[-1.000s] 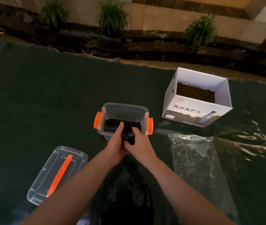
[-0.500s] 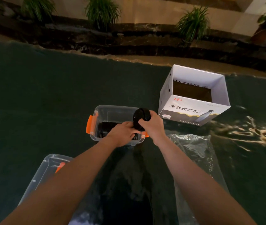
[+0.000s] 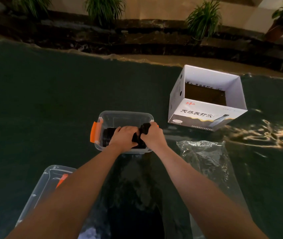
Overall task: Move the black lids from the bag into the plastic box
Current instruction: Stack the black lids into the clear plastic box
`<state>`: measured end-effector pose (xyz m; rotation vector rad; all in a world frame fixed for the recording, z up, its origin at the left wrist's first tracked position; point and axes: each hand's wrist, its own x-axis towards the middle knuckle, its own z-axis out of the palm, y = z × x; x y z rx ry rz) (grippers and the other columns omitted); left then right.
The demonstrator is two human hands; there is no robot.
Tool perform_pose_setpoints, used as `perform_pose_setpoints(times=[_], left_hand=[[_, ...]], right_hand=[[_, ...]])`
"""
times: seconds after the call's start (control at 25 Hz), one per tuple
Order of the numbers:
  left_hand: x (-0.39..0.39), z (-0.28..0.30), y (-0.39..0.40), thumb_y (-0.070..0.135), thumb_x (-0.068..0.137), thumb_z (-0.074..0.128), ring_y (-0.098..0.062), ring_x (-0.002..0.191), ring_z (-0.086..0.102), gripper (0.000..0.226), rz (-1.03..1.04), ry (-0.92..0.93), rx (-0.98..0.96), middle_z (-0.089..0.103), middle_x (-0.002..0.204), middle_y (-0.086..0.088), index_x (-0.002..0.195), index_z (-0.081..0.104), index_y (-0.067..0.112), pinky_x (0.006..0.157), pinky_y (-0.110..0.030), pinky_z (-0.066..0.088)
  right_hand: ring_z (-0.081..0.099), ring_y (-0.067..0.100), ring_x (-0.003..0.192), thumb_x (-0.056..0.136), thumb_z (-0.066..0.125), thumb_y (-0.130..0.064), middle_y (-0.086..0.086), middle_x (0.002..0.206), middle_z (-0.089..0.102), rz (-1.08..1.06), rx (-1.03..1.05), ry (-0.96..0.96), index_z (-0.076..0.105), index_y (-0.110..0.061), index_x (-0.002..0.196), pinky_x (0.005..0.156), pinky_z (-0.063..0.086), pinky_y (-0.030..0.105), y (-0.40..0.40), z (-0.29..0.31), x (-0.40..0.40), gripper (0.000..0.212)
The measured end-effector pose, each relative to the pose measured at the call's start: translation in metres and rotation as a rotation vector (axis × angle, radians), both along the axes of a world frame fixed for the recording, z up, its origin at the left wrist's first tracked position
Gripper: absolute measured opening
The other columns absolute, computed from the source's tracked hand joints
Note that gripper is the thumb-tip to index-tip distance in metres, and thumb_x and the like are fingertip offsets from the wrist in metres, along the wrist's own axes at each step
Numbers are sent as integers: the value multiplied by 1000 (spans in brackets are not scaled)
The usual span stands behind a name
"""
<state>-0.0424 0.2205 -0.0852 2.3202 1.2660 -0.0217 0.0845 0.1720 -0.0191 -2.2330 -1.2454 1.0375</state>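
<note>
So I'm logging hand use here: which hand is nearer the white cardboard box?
Right. The right hand, gripping black lids at the plastic box's right end, is closest to the cardboard box. The left hand is further left, over the box's middle.

lids (image 3: pixel 107 139) in plastic box (image 3: pixel 125 116); carton (image 3: pixel 206 116) right

Single head cam, wide-angle, faces fwd & down – close over plastic box (image 3: pixel 125 118), arms in foreground

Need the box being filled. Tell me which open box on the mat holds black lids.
The clear plastic box with orange latches, under both hands; the white cardboard box shows none.
</note>
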Motion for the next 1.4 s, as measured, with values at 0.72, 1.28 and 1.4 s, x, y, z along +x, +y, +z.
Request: perform_pose_setpoints(times=[0.72,1.28,1.4], left_hand=[[0,-9,15,59,73,68,-18,132,40,77,-73,160,-1,48,141,5,138,37,32,114,-43,23],[1,-15,17,65,74,61,-20,135,37,82,-129,239,40,42,146,5,142,32,30,116,-50,17],[2,-14,16,65,74,61,-21,135,37,82,-127,247,54,41,146,5,142,31,31,116,-50,17]], right_hand=[[61,23,97,98,42,-28,12,104,61,-340,-362,329,44,-12,134,88,50,33,42,-41,-25,40],[62,28,99,92,57,-32,13,102,63,-623,-413,752,54,-15,105,92,52,40,41,-30,-17,21],[59,28,105,94,52,-29,10,100,59,-502,-380,629,52,-15,96,99,48,41,40,-28,-20,14]])
